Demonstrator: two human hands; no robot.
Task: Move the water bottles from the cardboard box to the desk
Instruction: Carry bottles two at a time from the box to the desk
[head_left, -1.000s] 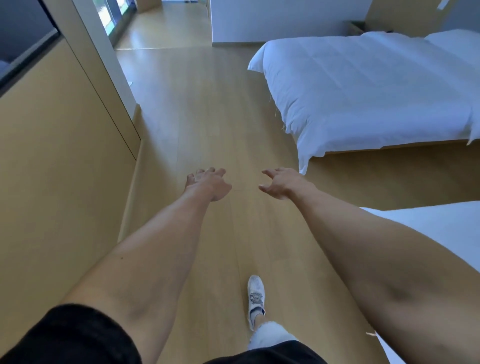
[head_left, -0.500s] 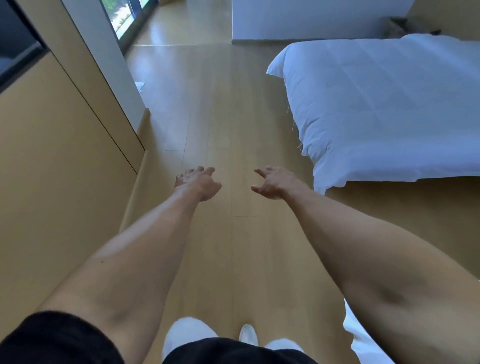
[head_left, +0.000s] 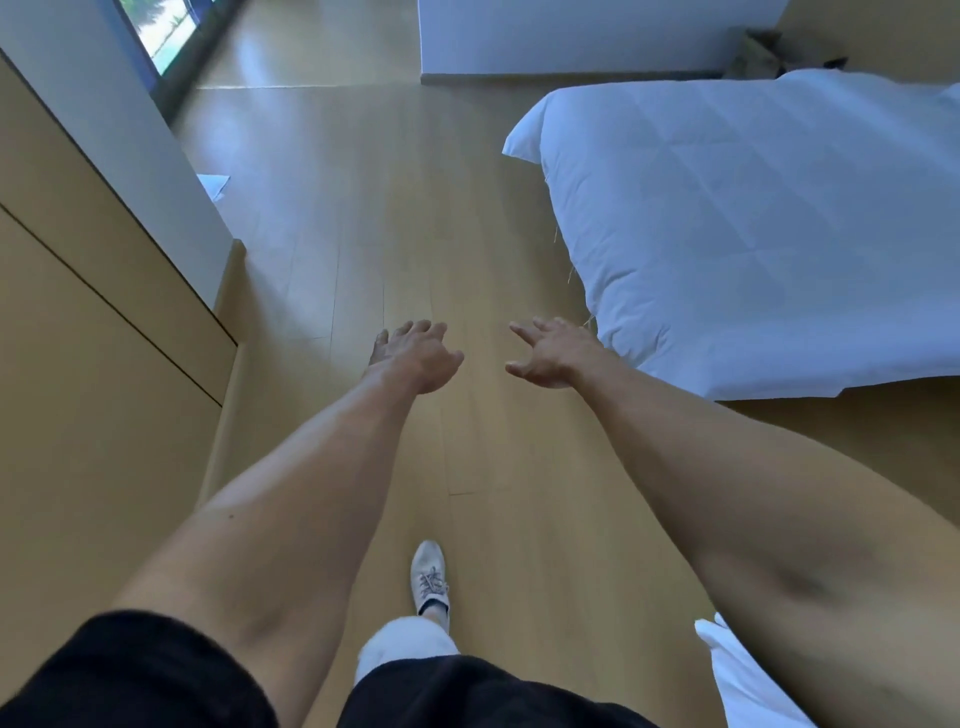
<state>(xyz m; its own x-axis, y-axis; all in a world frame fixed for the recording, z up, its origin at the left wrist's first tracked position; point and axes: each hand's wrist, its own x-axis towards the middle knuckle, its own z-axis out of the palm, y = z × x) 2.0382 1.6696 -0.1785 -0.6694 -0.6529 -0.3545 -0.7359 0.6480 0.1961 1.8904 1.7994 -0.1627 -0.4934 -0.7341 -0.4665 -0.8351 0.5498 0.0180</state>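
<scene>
Walking the pale wooden floor (head_left: 332, 208) beside the white-quilted bed (head_left: 753, 208), both hands, left hand (head_left: 415, 356) and right hand (head_left: 550, 353), reach forward apart, loose-fingered and empty, seemingly ready for bottles not yet visible.

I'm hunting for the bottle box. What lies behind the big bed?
Behind the bed, a brownish, box-like shape pokes above the duvet by the white wall. Its lower part and contents are hidden; no bottles visible.
</scene>
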